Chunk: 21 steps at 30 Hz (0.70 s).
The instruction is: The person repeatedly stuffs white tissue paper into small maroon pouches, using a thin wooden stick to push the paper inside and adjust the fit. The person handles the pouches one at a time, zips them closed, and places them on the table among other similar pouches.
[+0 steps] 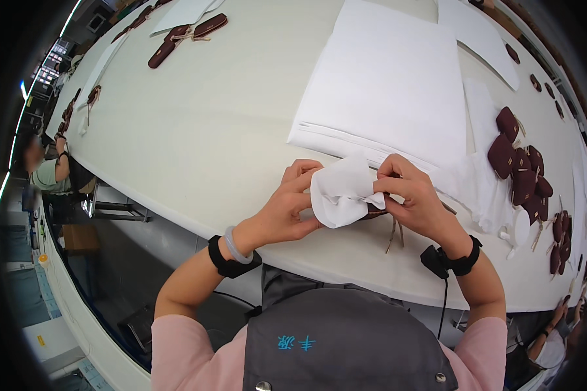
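Dark grey apron cloth (352, 319) is covering the near middle, bearing a little blue writing (297, 343) and two metal snaps (440, 377). Just beyond it, over the near edge of the pale surface (228, 98), both hands are working on one white paper sheet (341, 189). The left hand (292, 203) is holding its left side, grip curving around it from the left; the right hand (412, 195) is pinching its right side in a narrow grip. A dark red item (374, 210), probably a pouch, is showing under the paper between the hands, though the hands and paper are hiding most of it; thin tan cords (392, 236) are trailing on the near side.

A stack of large white sheets (391, 78) is lying just on the far side of the hands, its near edge almost reaching them. To the right, dark red pouches (523, 186) are crowding together, several bearing small gold marks (522, 173) too tiny to read. More pouches (162, 53) are lying at the far left. Between these and the left hand, the surface is giving wide room, while its near edge is curving away to the left toward a co-worker (52, 173).
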{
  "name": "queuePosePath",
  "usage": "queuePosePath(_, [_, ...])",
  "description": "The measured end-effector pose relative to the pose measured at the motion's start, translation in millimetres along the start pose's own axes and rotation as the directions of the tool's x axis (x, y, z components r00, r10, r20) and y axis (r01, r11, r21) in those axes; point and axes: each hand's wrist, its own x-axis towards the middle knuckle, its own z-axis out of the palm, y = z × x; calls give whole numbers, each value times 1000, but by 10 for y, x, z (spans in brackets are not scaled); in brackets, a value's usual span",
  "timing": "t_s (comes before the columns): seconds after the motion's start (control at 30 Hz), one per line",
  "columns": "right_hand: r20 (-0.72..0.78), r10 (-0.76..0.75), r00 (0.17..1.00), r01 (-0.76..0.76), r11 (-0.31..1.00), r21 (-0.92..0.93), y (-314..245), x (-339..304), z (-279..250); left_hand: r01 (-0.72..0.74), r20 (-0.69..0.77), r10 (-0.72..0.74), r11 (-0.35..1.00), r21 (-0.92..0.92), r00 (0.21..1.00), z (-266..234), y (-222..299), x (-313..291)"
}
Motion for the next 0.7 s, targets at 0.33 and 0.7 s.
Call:
queuePosePath(0.33, [329,-96,939,248,854,-458,-226,58,-129,-285,94,270,922,264,958,-160,16,-4])
queuePosePath(0.7, [451,-8,892,249,843,-477,-272,170,-160,-176,-22,213,855,488,977,-34,115,-117])
